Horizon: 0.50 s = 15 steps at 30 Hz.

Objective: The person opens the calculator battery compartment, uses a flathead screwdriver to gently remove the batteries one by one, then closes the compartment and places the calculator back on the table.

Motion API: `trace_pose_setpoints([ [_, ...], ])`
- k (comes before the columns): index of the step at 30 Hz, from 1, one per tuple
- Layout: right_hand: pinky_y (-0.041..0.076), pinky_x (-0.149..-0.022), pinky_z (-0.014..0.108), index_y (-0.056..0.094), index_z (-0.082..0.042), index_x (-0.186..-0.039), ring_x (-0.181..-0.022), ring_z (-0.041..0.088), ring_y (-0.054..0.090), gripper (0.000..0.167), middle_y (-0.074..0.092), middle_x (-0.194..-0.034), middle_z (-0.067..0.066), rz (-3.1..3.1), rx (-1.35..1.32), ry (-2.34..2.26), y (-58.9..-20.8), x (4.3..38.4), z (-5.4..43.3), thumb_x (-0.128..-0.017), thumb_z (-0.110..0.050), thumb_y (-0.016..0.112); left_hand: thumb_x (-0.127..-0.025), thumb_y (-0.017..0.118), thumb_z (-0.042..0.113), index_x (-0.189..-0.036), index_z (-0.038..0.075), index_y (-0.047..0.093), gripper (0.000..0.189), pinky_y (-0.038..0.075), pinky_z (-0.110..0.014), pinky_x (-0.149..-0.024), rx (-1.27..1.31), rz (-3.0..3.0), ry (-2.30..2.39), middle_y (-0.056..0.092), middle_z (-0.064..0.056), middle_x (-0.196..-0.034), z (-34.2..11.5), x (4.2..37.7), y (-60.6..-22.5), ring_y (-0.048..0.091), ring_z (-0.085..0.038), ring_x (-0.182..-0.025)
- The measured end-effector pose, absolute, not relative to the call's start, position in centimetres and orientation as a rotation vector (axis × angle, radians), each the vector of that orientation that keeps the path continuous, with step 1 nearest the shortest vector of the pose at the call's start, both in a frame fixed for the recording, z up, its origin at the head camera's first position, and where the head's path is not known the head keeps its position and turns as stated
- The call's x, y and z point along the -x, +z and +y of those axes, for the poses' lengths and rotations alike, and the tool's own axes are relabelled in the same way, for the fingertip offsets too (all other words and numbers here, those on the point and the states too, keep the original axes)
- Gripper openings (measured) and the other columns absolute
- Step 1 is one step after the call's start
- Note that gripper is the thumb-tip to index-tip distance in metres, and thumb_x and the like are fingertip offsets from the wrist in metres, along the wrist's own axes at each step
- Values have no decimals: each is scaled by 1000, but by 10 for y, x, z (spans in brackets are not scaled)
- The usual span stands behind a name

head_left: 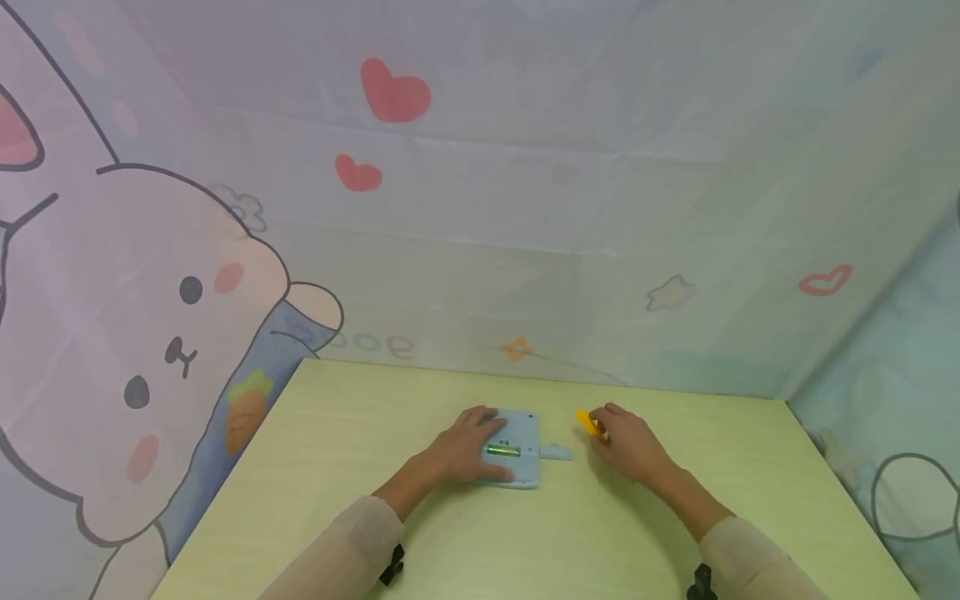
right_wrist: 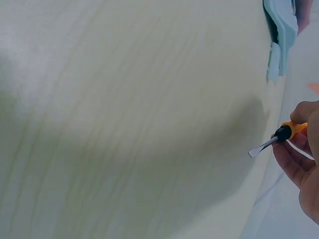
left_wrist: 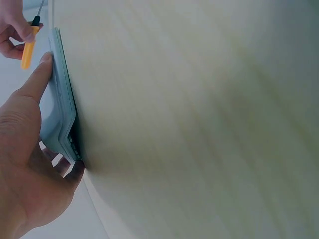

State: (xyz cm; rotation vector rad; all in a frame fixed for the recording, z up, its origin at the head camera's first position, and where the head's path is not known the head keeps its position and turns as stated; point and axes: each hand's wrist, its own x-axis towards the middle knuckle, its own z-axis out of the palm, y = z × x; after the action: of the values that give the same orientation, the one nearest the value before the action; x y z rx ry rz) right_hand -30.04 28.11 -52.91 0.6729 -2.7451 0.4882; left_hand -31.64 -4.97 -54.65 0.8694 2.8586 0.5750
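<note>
A light blue calculator [head_left: 528, 462] lies back side up on the table, a green battery [head_left: 503, 451] showing in its slot. My left hand [head_left: 467, 450] spans its left part and grips it, thumb and fingers at opposite edges, as the left wrist view shows from the side. Right of the calculator, a small light blue battery cover [head_left: 557, 452] lies close to its edge. My right hand [head_left: 628, 442] pinches a screwdriver [right_wrist: 284, 133] by its yellow handle. In the right wrist view its flat metal blade points away from the fingers, apart from the calculator.
The pale yellow-green wooden table [head_left: 337, 433] extends around both hands. Behind it hangs a printed cloth backdrop [head_left: 525, 208] with hearts and a large rabbit, meeting the table's back edge.
</note>
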Motion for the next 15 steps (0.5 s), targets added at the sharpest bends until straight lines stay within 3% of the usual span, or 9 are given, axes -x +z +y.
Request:
trace_pose_setpoints([
  [15, 59, -66, 26, 64, 7, -129, -77, 13, 67, 37, 67, -102, 10, -2827, -578, 848, -514, 304, 282, -96, -3, 77, -86, 77, 70, -163, 17, 44, 99, 45, -54, -113, -879, 2847, 595, 32, -7, -170, -50, 315, -544, 26, -31, -157],
])
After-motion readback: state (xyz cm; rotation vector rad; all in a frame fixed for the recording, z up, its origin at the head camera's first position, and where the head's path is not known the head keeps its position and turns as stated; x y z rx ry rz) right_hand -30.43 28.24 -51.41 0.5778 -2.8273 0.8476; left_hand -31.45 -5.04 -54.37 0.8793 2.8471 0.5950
